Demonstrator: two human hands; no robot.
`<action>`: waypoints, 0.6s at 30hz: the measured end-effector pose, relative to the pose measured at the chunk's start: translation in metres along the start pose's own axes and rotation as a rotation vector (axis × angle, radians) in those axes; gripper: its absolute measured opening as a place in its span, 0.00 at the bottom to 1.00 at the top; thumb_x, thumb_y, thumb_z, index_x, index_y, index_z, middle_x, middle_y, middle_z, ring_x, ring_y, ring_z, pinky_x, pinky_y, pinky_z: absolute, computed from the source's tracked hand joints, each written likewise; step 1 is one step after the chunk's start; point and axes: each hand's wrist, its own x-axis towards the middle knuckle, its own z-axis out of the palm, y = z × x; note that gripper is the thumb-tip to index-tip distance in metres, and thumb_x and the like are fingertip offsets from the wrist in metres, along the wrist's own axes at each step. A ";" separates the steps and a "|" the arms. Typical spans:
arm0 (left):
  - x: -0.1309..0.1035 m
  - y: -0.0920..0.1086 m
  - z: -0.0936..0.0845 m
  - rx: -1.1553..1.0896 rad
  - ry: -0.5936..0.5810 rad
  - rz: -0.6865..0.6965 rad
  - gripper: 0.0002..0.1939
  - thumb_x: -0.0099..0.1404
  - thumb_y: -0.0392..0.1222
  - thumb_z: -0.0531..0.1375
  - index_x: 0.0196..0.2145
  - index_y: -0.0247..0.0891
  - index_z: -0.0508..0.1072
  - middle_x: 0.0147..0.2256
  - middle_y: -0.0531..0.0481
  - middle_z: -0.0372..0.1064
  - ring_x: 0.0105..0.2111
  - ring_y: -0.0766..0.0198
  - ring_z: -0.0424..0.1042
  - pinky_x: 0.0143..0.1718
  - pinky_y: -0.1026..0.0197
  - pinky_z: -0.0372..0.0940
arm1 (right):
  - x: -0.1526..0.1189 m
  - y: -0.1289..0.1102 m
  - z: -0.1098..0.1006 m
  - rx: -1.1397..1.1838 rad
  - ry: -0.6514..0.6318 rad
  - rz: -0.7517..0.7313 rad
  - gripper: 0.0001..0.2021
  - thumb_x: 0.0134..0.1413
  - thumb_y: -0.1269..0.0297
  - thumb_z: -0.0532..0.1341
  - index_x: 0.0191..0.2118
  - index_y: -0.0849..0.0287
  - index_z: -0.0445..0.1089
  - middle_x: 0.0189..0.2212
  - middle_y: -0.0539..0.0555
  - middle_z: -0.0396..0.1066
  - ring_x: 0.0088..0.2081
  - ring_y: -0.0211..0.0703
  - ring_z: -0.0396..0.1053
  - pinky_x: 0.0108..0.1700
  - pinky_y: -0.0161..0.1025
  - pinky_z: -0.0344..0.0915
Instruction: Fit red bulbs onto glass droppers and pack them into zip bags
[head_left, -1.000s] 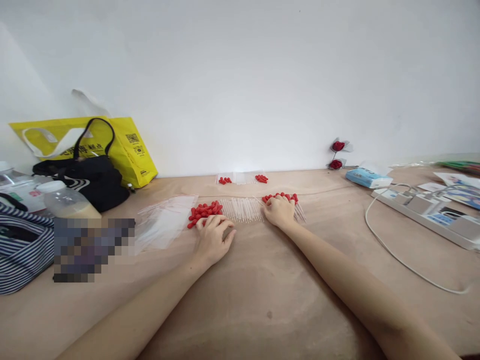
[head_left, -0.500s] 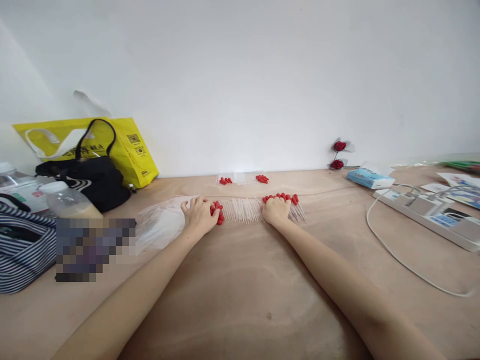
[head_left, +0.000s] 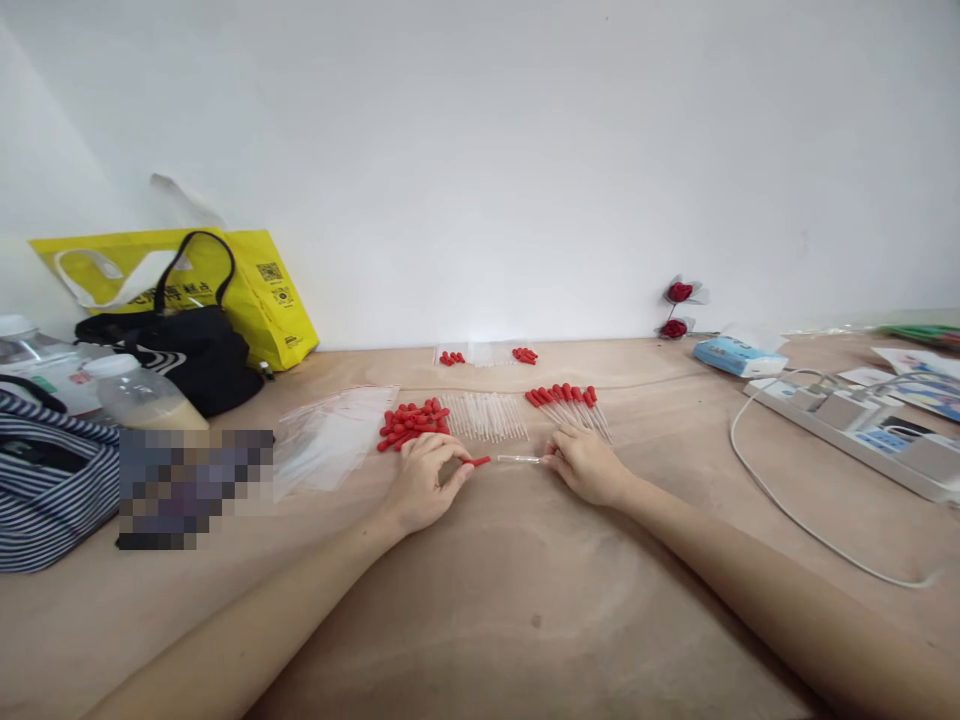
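Observation:
Between finger and thumb, my left hand pinches a red rubber dropper bulb. My right hand grips a clear glass dropper tube, which points left at the bulb with a small gap between them. Behind my left hand lies a pile of loose red bulbs. A row of bare tubes lies in the middle. Beyond my right hand, several droppers with red bulbs fitted lie side by side.
Clear plastic bags lie left of the bulb pile. A flat bag with red bulbs and tubes lies by the wall. Power strip, its cable and a tissue pack are right. Yellow bag and bottle stand left.
My left hand has left the bulb pile and come nearer with one bulb. My right hand has drawn back from the fitted droppers and now holds a bare tube.

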 end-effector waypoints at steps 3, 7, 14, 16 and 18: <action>-0.004 0.001 0.002 -0.053 -0.090 -0.012 0.06 0.58 0.41 0.54 0.31 0.41 0.70 0.35 0.51 0.69 0.38 0.59 0.65 0.41 0.53 0.54 | -0.010 0.000 -0.007 0.037 -0.050 -0.036 0.07 0.53 0.64 0.55 0.28 0.60 0.65 0.29 0.53 0.66 0.34 0.41 0.62 0.37 0.37 0.56; -0.004 0.002 0.002 -0.035 -0.101 -0.015 0.07 0.57 0.42 0.55 0.33 0.41 0.71 0.37 0.50 0.69 0.39 0.58 0.65 0.41 0.52 0.54 | -0.008 -0.003 -0.009 0.125 -0.081 -0.056 0.07 0.51 0.61 0.56 0.29 0.60 0.65 0.29 0.53 0.66 0.34 0.40 0.62 0.37 0.37 0.55; -0.002 0.006 0.006 0.033 -0.131 0.102 0.10 0.59 0.46 0.55 0.37 0.46 0.73 0.42 0.50 0.69 0.43 0.57 0.64 0.44 0.48 0.50 | 0.000 -0.014 0.002 0.183 -0.038 -0.018 0.11 0.48 0.54 0.58 0.32 0.58 0.65 0.32 0.52 0.66 0.38 0.41 0.61 0.39 0.38 0.52; -0.001 0.006 0.009 0.043 -0.111 0.135 0.09 0.61 0.45 0.54 0.34 0.47 0.74 0.42 0.52 0.70 0.43 0.58 0.64 0.45 0.48 0.49 | 0.001 -0.017 0.005 0.164 -0.047 -0.021 0.10 0.51 0.56 0.56 0.29 0.58 0.65 0.30 0.51 0.66 0.37 0.41 0.61 0.38 0.38 0.51; -0.001 0.006 0.012 0.051 -0.064 0.162 0.09 0.62 0.42 0.53 0.33 0.46 0.73 0.40 0.53 0.71 0.43 0.59 0.65 0.48 0.47 0.47 | 0.002 -0.021 0.007 0.118 -0.036 -0.016 0.10 0.52 0.57 0.55 0.28 0.58 0.64 0.29 0.51 0.66 0.37 0.41 0.61 0.37 0.38 0.49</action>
